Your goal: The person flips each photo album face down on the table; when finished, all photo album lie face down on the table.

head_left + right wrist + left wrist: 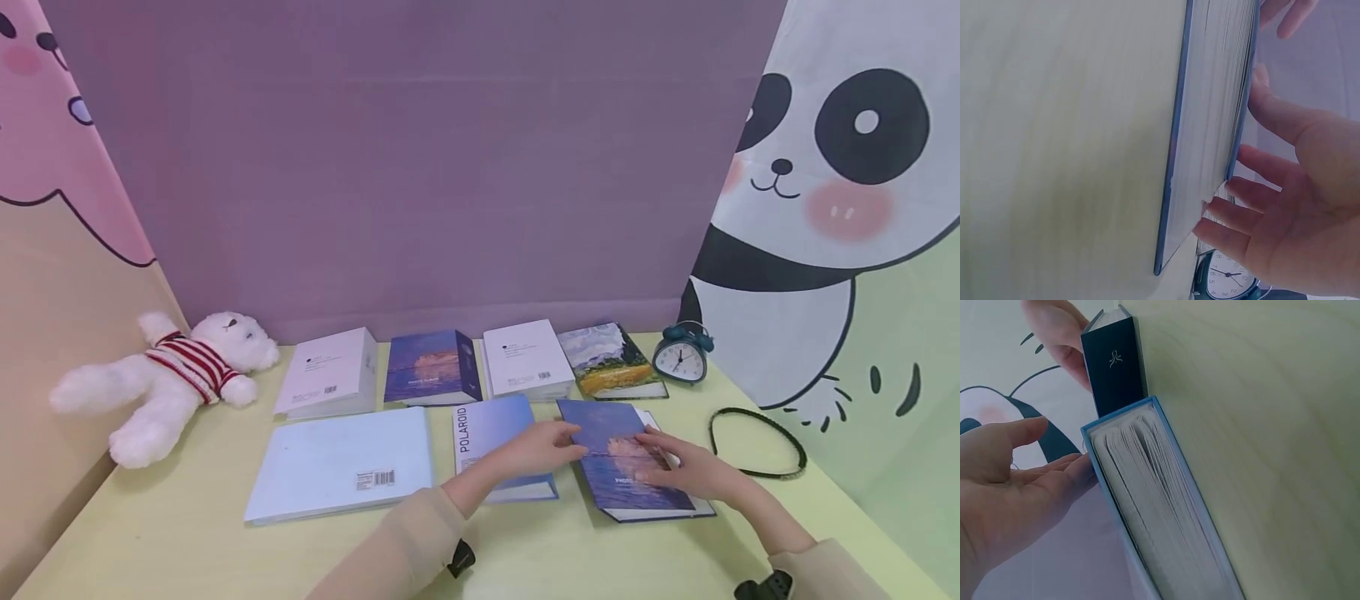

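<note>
Table's album half under hands

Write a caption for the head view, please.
Two hands rest on a dark blue photo album lying among other albums.

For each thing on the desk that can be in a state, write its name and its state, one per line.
Dark blue album: flat, closed, both hands on its cover.
Polaroid album: flat, closed.
Left hand: fingers straight.
Right hand: fingers straight.
Alarm clock: upright.
Teddy bear: lying down.
</note>
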Demonstrator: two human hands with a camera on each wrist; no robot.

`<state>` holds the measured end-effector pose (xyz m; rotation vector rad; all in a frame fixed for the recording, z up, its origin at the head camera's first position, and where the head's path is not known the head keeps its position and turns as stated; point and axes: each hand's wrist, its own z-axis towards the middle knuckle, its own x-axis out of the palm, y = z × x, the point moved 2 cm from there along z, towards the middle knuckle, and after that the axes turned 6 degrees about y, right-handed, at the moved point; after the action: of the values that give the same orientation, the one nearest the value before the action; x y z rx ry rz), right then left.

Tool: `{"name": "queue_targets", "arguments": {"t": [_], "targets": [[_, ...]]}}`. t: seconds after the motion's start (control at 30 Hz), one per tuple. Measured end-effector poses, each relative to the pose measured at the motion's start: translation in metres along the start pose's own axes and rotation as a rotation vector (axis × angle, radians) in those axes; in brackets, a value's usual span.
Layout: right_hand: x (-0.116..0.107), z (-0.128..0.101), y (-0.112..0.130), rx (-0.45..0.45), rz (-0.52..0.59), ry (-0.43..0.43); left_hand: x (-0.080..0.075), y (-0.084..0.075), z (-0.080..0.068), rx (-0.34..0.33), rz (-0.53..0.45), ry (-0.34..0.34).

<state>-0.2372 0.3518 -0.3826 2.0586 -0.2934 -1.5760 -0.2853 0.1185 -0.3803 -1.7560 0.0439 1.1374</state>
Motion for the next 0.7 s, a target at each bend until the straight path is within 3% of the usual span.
{"name": "queue_targets", "arguments": {"t": [0.23, 0.5, 0.7], "targets": [[0.001, -0.002, -0.006, 0.016, 0.052, -0.014, 0.011, -0.003, 0.007, -0.074, -0.013, 0.044], [0.002, -0.002, -0.008, 0.041, 0.004, -0.078, 0.016, -0.002, 0.012, -0.171, -0.16, 0.073], [-0.001, -0.003, -0.004, 0.084, 0.033, -0.039, 0.017, 0.001, 0.017, -0.178, -0.383, 0.042]]}}
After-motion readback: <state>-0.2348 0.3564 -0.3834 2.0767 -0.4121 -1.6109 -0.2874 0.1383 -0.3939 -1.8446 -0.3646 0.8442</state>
